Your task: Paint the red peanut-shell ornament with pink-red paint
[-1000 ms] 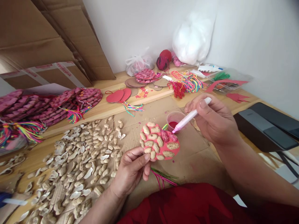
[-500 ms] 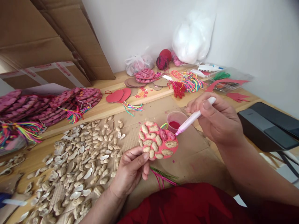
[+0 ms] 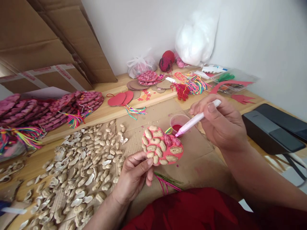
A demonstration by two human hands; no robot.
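Observation:
My left hand (image 3: 136,171) pinches the lower left edge of a round red disc (image 3: 169,150) covered with peanut shells, its thumb on top. Two shells (image 3: 171,140) near the disc's upper right are coloured pink; the others are plain tan. Between the fingers of my right hand (image 3: 219,123) is a white pen (image 3: 196,118) with a pink tip, slanting down to the pink shells. Just behind the disc stands a clear plastic cup (image 3: 180,120) with red liquid inside. Pink and green strings (image 3: 168,183) hang below the disc.
Loose peanut shells (image 3: 81,172) spread over cardboard at the left. Pink shell-covered discs with tassels (image 3: 50,107) are stacked behind them. Red discs (image 3: 120,98), bundles of coloured yarn (image 3: 192,84) and a white stuffing bag (image 3: 198,40) lie farther back. A dark box (image 3: 273,129) stands at right.
The pen tip has moved slightly left and up across the pink shell at the disc's upper right. My left hand holds the disc almost still.

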